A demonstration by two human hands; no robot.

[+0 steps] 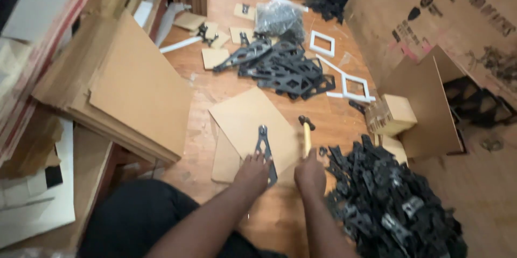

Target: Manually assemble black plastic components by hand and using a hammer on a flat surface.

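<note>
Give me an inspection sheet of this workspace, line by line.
Surface: wooden floor, scuffed.
Job's things: left hand pins a black bracket on a brown board; right hand grips a hammer.
Clutter: black bracket heaps at right and ahead; white frames; small box.
Grippers: both hands closed on their items.
Cables: nothing seen.
Surroundings: stacked boards on the left, large cardboard box on the right.

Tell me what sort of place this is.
Probably a small workshop floor for assembling picture-frame backs: heaps of black metal brackets, stacked cardboard backing sheets, white frames, and a hammer in the right hand.
</note>
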